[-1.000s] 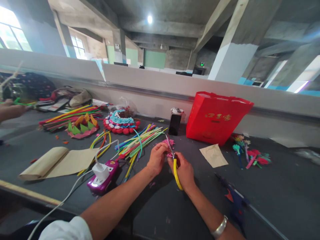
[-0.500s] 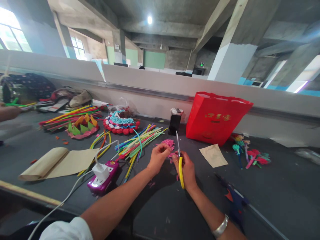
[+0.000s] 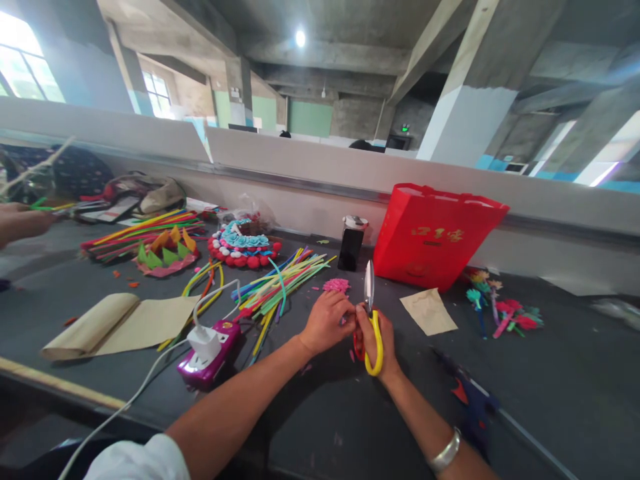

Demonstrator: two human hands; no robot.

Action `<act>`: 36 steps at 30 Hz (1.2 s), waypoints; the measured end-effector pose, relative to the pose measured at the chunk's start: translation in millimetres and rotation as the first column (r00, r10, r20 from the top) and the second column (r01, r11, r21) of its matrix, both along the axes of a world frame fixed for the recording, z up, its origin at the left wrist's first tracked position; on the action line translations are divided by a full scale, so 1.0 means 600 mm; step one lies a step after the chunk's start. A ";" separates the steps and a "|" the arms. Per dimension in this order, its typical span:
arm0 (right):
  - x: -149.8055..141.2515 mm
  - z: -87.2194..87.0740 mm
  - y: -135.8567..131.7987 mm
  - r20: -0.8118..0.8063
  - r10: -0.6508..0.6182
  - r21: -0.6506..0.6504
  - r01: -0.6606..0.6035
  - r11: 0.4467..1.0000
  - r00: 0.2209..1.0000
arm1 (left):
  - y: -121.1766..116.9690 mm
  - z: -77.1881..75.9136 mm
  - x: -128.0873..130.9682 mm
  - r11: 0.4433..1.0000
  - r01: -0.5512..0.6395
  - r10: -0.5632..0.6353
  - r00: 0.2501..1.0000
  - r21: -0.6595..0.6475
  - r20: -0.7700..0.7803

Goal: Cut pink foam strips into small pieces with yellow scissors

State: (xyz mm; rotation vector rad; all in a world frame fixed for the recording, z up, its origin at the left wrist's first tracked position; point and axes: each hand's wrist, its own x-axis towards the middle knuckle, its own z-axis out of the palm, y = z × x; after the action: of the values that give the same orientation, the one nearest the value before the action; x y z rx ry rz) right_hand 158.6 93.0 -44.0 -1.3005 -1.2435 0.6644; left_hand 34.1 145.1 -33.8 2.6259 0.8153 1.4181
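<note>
My right hand (image 3: 381, 340) is closed round a pair of scissors (image 3: 374, 343) with yellow and red handles, blades pointing up and away from me. Beside it, my left hand (image 3: 327, 320) has its fingers pinched together near the base of the blades. Whatever those fingertips hold is too small or hidden to make out. Just beyond my left hand lies a small heap of pink pieces (image 3: 336, 285), partly covered by the hand. A few loose pink bits are scattered on the dark table (image 3: 320, 427) around my hands.
Colourful fuzzy stems (image 3: 285, 283) lie left of centre, behind a purple power strip (image 3: 210, 353) and a brown paper roll (image 3: 115, 323). A phone (image 3: 351, 248) leans before a red bag (image 3: 440, 237). A glue gun (image 3: 470, 393) lies right. Another person's hand (image 3: 23, 223) shows far left.
The scissors have turned in my right hand, so both handles now show. My left hand has moved slightly right and nearer the scissors, uncovering more of the pink heap.
</note>
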 end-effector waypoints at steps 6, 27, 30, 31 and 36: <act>0.008 -0.009 0.009 -0.029 -0.023 -0.019 0.023 1.000 0.999 | -0.006 0.003 0.000 0.986 -0.088 0.118 0.968 0.144 -0.221; 0.008 -0.010 0.011 -0.153 0.035 -0.047 -0.042 0.998 0.988 | -0.013 0.016 -0.001 0.975 -0.120 0.176 0.932 0.187 -0.318; 0.008 -0.009 0.011 -0.164 0.046 -0.049 -0.055 0.997 0.985 | -0.014 0.014 0.001 0.982 -0.102 0.146 0.942 0.160 -0.301; 0.008 -0.008 0.011 -0.169 0.050 -0.051 -0.060 0.997 0.984 | -0.014 0.012 0.002 0.987 -0.101 0.131 0.954 0.122 -0.270; 0.005 -0.010 0.010 -0.203 0.061 -0.053 -0.073 0.996 0.977 | -0.002 0.000 0.003 0.912 0.042 0.030 0.985 -0.408 0.170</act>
State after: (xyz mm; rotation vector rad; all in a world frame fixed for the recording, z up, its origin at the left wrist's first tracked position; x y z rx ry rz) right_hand 161.8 98.8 -50.2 -1.2120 -1.1127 0.8657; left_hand 35.9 144.1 -33.9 2.1576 0.9597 1.2811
